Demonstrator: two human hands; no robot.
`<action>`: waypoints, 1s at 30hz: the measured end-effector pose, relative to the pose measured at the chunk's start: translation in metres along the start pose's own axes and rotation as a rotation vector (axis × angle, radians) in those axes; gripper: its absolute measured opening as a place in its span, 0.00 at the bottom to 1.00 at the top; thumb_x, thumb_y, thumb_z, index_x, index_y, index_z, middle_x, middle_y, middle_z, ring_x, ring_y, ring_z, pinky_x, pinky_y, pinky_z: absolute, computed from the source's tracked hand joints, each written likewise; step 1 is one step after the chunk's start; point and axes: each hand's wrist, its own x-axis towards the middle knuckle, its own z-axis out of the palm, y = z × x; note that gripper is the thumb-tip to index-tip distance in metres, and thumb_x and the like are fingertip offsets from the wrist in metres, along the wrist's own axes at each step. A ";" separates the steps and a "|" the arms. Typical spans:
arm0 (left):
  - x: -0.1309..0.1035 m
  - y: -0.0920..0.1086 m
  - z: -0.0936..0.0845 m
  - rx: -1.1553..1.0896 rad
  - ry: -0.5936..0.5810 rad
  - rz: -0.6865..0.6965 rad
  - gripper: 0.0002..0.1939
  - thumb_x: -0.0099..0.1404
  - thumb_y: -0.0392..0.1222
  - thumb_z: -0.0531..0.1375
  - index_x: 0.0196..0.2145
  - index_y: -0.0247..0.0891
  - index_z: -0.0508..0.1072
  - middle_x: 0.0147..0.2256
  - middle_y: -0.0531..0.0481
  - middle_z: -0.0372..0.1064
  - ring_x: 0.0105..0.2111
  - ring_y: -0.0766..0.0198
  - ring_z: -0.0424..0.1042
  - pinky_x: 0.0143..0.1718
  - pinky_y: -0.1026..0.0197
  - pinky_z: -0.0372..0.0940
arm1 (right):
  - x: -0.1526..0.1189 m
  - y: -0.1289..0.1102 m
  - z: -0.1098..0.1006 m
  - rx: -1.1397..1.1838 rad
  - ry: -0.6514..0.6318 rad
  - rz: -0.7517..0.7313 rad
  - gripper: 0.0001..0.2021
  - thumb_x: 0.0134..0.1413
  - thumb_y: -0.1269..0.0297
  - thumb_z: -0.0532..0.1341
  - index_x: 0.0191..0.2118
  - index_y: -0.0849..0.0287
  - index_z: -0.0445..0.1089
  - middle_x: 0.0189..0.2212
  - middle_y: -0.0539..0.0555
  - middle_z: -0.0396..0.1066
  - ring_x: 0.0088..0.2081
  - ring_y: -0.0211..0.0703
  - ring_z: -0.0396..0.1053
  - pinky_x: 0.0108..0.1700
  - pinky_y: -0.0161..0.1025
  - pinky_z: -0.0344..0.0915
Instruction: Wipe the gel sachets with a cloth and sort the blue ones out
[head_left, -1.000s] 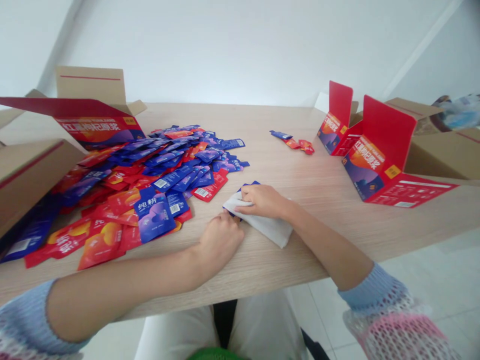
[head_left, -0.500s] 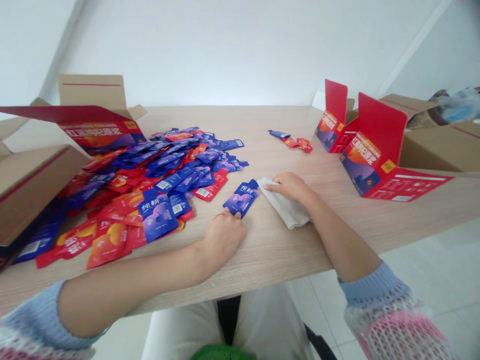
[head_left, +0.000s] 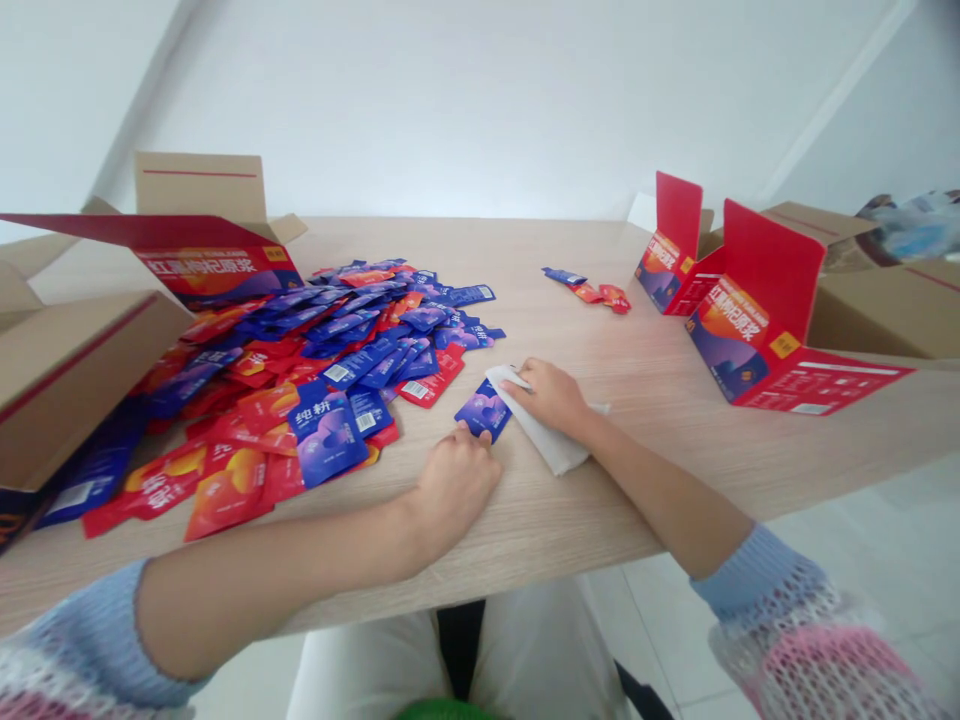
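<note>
A blue-purple pouch (head_left: 482, 408) lies flat on the wooden table (head_left: 525, 540), its near edge held by the curled fingers of my left hand (head_left: 459, 478). My right hand (head_left: 551, 396) grips a folded white cloth (head_left: 553, 445), whose far corner covers the upper right part of that pouch. To the left spreads a big heap of blue and red pouches (head_left: 360, 330), with a larger blue pouch (head_left: 326, 437) lying on top near the front.
Open cardboard boxes stand at the left, one brown (head_left: 82, 370) and one red-flapped (head_left: 225, 272). Two open red boxes (head_left: 750, 330) (head_left: 679, 262) are at the right. Several small pouches (head_left: 589, 291) lie towards the table's back. A plastic bag (head_left: 919, 230) sits far right.
My right hand has moved left with the cloth, which now overlaps the top of the blue-purple pouch. My left hand keeps its hold on the pouch. The view has shifted slightly.
</note>
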 end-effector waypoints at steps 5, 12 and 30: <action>0.004 -0.001 -0.003 0.004 -0.081 0.022 0.14 0.61 0.24 0.55 0.43 0.25 0.76 0.35 0.32 0.74 0.34 0.53 0.75 0.28 0.59 0.68 | 0.002 -0.030 0.001 -0.041 -0.038 -0.206 0.24 0.63 0.47 0.50 0.35 0.59 0.75 0.40 0.59 0.71 0.43 0.47 0.67 0.42 0.37 0.59; 0.001 0.002 -0.007 -0.013 -0.077 -0.055 0.12 0.60 0.26 0.58 0.40 0.26 0.77 0.33 0.34 0.75 0.35 0.54 0.75 0.30 0.59 0.68 | -0.005 -0.028 -0.014 0.037 -0.142 -0.494 0.22 0.61 0.48 0.54 0.27 0.61 0.72 0.35 0.58 0.71 0.38 0.44 0.65 0.40 0.37 0.57; 0.001 0.010 -0.007 0.091 -0.047 -0.062 0.17 0.65 0.24 0.52 0.49 0.22 0.74 0.40 0.27 0.74 0.38 0.52 0.76 0.30 0.60 0.69 | 0.006 0.068 -0.030 0.122 0.166 0.239 0.23 0.60 0.46 0.53 0.31 0.60 0.74 0.32 0.56 0.73 0.34 0.43 0.68 0.35 0.35 0.56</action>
